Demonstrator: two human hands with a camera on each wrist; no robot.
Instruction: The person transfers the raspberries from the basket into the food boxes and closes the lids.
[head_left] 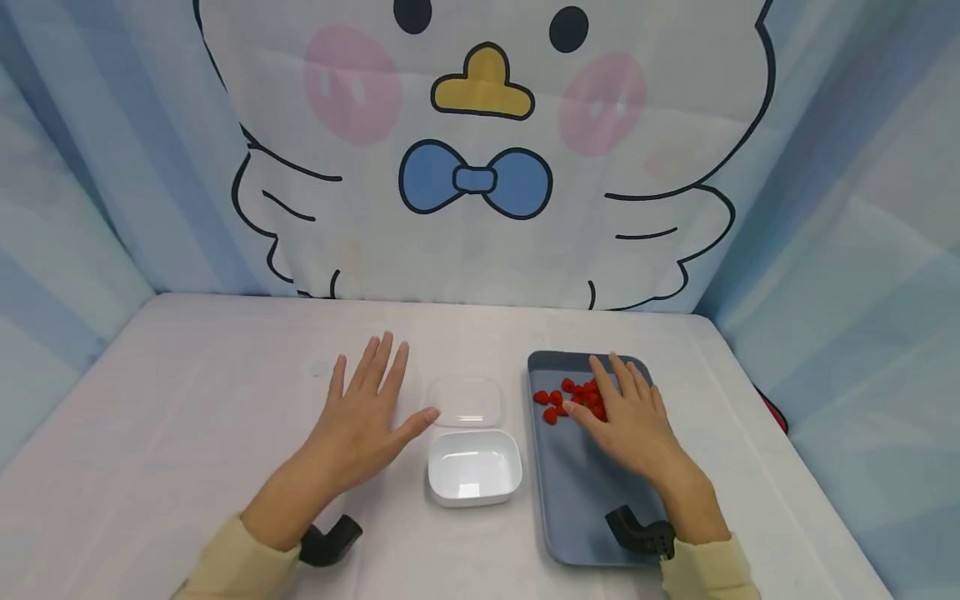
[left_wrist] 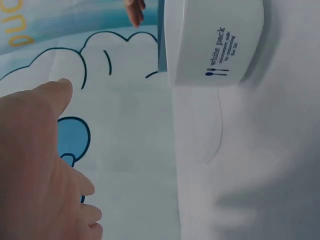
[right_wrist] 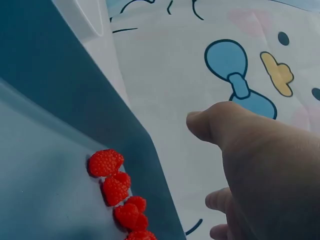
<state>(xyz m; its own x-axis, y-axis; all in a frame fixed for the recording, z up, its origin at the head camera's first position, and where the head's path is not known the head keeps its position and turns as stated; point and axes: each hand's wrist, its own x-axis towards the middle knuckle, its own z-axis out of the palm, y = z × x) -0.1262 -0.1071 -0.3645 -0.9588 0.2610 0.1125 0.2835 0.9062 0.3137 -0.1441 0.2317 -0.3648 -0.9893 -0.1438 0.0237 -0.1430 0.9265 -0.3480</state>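
Observation:
My left hand [head_left: 362,423] is spread with straight fingers over the table, left of a white rectangular container [head_left: 475,468]. It holds nothing. In the left wrist view the container [left_wrist: 217,42] shows printed lettering on its side. Behind the container lies a clear lid [head_left: 467,402], flat on the table. My right hand [head_left: 633,421] hovers above a blue-grey tray [head_left: 570,500], fingers extended and holding nothing. Several red raspberries [head_left: 551,398] lie together in the tray's far part, some hidden by the right hand. Close up, the raspberries [right_wrist: 116,188] sit near the tray's wall.
A white cloth covers the table [head_left: 187,375]. Behind it hangs a curtain [head_left: 480,250] with a cartoon bird, and blue striped curtains [head_left: 847,275] close off both sides. Black wrist mounts [head_left: 330,542] stick out below both wrists.

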